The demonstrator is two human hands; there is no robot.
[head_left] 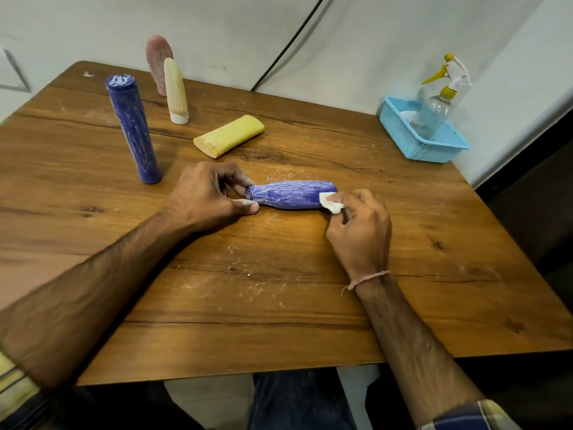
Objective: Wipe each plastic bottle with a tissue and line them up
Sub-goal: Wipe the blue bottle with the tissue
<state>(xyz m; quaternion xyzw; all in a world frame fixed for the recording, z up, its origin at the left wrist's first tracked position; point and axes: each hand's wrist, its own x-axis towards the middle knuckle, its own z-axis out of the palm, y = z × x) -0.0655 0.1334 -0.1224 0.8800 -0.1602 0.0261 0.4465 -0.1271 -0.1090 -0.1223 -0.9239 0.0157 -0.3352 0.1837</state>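
Note:
A small blue bottle (288, 195) streaked with white powder lies on its side mid-table, neck to the left. My left hand (207, 197) pinches its neck. My right hand (359, 225) presses a folded white tissue (330, 202) against the bottle's base end. A tall blue bottle (133, 128) stands upright at the left. Behind it a cream bottle (175, 91) stands cap down, with a pink bottle (158, 62) just behind that. A yellow bottle (229, 135) lies flat beyond the small blue one.
A blue plastic basket (434, 150) at the table's far right corner holds a clear spray bottle (437, 100) with a yellow trigger. White powder smears mark the wooden table (279, 290). A black cable (291, 41) runs down the wall.

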